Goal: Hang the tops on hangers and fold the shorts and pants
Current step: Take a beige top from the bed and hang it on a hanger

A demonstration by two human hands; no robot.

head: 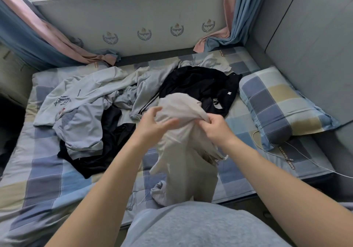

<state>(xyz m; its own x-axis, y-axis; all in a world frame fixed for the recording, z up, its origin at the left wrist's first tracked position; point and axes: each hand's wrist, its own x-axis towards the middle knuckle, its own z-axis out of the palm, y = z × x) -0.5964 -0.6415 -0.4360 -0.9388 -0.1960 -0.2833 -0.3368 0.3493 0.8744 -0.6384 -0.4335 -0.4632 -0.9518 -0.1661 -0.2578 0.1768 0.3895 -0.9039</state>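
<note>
The pale beige garment (183, 151) hangs in front of the person, over the near part of the bed, with its long axis running from the hands at the top down toward the person's body. Its upper end is bunched into a rounded hump between the hands, and its lower end lies crumpled on the checked sheet (47, 170) at the near edge of the bed. The folds hide its cut, so I cannot tell whether it is a top or shorts. The right hand (219, 128) grips the upper right edge, fingers curled tight into a pinch of cloth. The left hand (152, 124) lies against the upper left side with thumb raised and fingers stretched and spread over the fabric; it is blurred and does not plainly close round anything. Beyond the hands, a heap of black clothes (200, 86) lies toward the far side, one piece with white side stripes, another with a small white cross. To the left, light grey tops (76, 101) sprawl over a dark garment (107, 141). A checked pillow (277, 103) rests at the right against grey padding (305, 36), with a thin white cable (305, 157) trailing near it. Pink and blue curtains (38, 36) drop onto both far corners of the bed.
</note>
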